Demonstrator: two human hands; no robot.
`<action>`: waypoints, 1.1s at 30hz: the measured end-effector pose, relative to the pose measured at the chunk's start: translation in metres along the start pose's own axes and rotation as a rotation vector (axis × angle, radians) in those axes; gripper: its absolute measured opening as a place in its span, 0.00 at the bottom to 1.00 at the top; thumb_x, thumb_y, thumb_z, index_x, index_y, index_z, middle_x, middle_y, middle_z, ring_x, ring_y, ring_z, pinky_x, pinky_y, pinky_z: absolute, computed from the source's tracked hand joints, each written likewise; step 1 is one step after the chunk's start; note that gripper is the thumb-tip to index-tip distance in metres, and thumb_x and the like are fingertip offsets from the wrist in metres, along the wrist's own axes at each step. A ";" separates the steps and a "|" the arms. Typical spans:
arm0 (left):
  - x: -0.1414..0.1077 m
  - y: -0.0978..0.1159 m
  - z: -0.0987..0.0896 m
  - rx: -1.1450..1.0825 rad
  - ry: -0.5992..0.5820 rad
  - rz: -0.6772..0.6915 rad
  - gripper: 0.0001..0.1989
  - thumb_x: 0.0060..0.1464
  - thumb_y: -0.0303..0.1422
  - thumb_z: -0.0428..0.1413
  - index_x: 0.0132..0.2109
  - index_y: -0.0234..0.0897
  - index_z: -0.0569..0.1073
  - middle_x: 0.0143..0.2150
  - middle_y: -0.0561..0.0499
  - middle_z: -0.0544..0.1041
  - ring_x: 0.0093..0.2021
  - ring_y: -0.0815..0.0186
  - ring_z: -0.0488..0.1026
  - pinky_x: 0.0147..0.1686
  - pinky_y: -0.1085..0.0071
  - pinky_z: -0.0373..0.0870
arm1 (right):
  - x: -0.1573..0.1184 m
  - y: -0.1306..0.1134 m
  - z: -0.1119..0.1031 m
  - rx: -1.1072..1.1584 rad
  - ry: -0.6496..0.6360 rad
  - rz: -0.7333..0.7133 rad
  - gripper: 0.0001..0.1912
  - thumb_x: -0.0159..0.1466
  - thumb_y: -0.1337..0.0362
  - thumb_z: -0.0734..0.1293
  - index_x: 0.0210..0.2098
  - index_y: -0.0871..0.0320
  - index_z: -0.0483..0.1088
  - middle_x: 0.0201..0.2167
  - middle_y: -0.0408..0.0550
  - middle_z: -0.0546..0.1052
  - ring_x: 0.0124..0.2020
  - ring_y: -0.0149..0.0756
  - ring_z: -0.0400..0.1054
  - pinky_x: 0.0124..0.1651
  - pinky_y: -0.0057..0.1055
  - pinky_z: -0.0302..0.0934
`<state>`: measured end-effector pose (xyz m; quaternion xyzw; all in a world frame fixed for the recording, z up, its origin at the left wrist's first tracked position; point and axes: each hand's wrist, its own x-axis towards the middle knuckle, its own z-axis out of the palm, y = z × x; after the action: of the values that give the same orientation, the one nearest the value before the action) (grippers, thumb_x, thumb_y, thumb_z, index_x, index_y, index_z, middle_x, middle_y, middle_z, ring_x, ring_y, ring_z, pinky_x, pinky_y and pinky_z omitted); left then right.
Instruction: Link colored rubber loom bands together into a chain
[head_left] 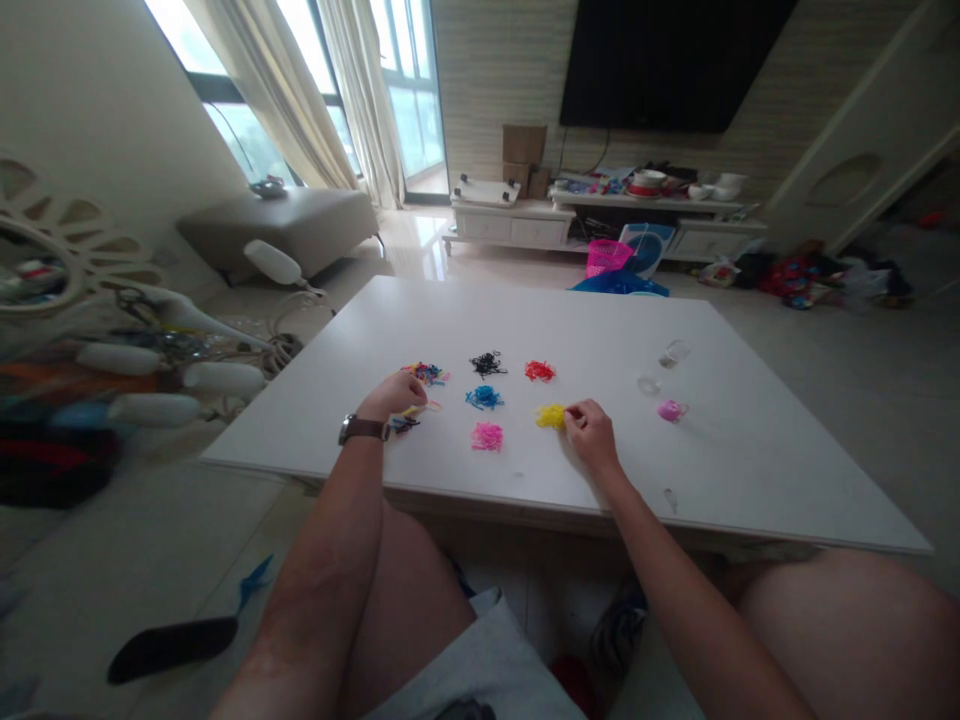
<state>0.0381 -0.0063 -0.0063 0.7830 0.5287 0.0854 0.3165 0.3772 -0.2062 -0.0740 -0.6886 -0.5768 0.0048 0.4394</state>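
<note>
Small piles of what look like rubber bands lie sorted by colour on the white table [600,330]. My left hand [397,394], wearing a wristwatch [363,429], is closed in a pinch beside the mixed-colour pile [429,374]. A few pale and dark bands [406,425] lie under and beside it; what its fingertips hold is too small to make out. With fingers pinched, my right hand [592,432] touches the edge of the yellow pile [550,416]. Between the hands are black [487,363], blue [484,397], pink [487,436] and red [540,371] piles.
A clear container [674,353], a clear ring-shaped piece [648,384] and a pink object [671,410] stand on the table's right side. A small clear piece [670,499] lies near the front edge. A pink basket [606,258] is beyond the table.
</note>
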 end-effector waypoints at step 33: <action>0.038 -0.009 0.026 0.032 0.121 0.283 0.12 0.41 0.38 0.56 0.32 0.37 0.78 0.28 0.48 0.78 0.31 0.57 0.75 0.34 0.66 0.69 | 0.002 -0.008 0.004 0.021 0.101 0.027 0.06 0.59 0.71 0.62 0.27 0.56 0.69 0.28 0.45 0.72 0.34 0.36 0.66 0.37 0.32 0.61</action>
<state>0.0601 0.0188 -0.0399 0.8480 0.4326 0.1675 0.2564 0.3693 -0.2027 -0.0701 -0.6910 -0.5445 -0.0181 0.4751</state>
